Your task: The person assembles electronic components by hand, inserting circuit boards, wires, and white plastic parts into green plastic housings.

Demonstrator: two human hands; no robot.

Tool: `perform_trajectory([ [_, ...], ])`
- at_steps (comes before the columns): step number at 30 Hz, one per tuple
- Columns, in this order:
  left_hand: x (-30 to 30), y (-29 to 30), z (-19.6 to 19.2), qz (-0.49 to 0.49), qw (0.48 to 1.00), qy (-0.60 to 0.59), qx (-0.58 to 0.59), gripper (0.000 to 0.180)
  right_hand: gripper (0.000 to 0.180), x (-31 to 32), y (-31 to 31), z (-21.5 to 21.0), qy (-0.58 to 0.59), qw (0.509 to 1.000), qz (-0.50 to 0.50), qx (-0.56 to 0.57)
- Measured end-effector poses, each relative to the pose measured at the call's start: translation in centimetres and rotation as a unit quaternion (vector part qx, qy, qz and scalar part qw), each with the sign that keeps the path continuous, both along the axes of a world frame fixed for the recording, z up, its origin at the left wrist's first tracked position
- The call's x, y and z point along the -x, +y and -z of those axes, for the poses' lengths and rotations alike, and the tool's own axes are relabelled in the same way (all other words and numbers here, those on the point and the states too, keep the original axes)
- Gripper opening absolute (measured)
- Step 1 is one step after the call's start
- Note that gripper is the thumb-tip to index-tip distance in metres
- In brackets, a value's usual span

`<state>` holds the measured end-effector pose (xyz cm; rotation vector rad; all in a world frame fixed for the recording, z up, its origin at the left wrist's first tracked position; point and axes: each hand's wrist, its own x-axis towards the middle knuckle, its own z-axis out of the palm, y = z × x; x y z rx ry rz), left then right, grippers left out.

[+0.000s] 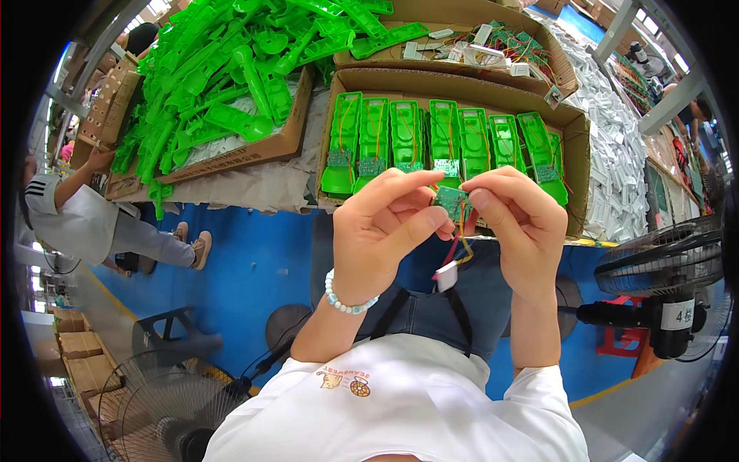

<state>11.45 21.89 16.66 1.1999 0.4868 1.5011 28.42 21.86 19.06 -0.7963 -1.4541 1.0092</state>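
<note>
Between my two hands is a small green circuit board. My left hand, with a beaded bracelet at the wrist, pinches its left side between thumb and fingers. On the right side, my right hand grips the board's edge with thumb and forefinger. Red and yellow wires run down from the board to a white rectangular plastic part, which dangles over my lap. Just beyond my hands, a cardboard box holds a row of upright green plastic housings, with wires and circuit boards in them.
A heap of green plastic shells fills a carton at the far left. Behind the row, another box contains wired boards. White plastic parts are piled at right. Fans stand at lower left and right. Another person is at left.
</note>
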Motion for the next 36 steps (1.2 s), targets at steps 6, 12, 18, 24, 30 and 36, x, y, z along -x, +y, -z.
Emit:
perform_trajectory([
  [6,0.0,0.0,0.3,-0.013,0.999,0.043,0.017,0.029,0.009,0.0,0.0,1.5,0.019,1.0,0.015,0.006],
  [12,-0.8,-0.2,0.7,-0.068,0.997,0.014,0.021,0.025,0.008,0.5,0.1,1.8,0.049,0.998,0.021,0.028],
  [18,-1.3,-0.4,0.4,-0.15,0.986,0.071,0.024,0.022,0.01,1.1,0.3,2.6,0.123,0.987,0.026,0.096],
  [24,-0.5,-0.5,0.9,-0.129,0.987,0.091,-0.016,0.024,0.016,1.7,-0.6,3.8,0.179,0.977,0.023,0.11],
  [30,10.8,5.5,1.4,-0.382,0.885,0.258,-0.071,0.025,0.014,0.3,-1.6,3.7,0.205,0.972,0.06,0.1],
  [36,21.3,12.0,-0.4,-0.475,0.535,0.684,0.143,0.057,0.013,0.4,-2.4,4.1,0.242,0.961,0.045,0.125],
])
